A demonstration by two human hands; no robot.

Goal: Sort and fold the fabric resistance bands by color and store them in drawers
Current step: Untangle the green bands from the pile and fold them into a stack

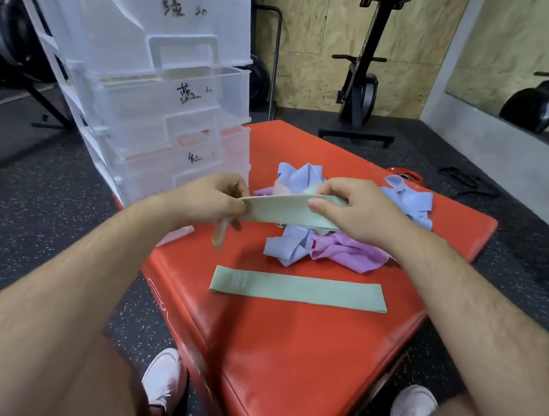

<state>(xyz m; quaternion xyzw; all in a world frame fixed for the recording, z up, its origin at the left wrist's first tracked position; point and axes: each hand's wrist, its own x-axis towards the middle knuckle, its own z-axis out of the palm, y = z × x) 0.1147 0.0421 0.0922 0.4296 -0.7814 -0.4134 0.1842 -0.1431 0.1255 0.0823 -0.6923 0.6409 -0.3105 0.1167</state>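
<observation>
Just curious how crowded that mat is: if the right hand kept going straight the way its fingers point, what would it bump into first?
The right hand points leftward along the green band it holds, so it would probably meet the left hand gripping the other end, though depth is hard to judge.

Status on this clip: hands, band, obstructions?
Left hand and right hand both pinching green band. Second green band flat on mat. Unsorted pile behind. Nothing blocking.

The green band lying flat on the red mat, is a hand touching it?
No, the flat green band lies alone on the red mat, nearer than both hands.
</observation>
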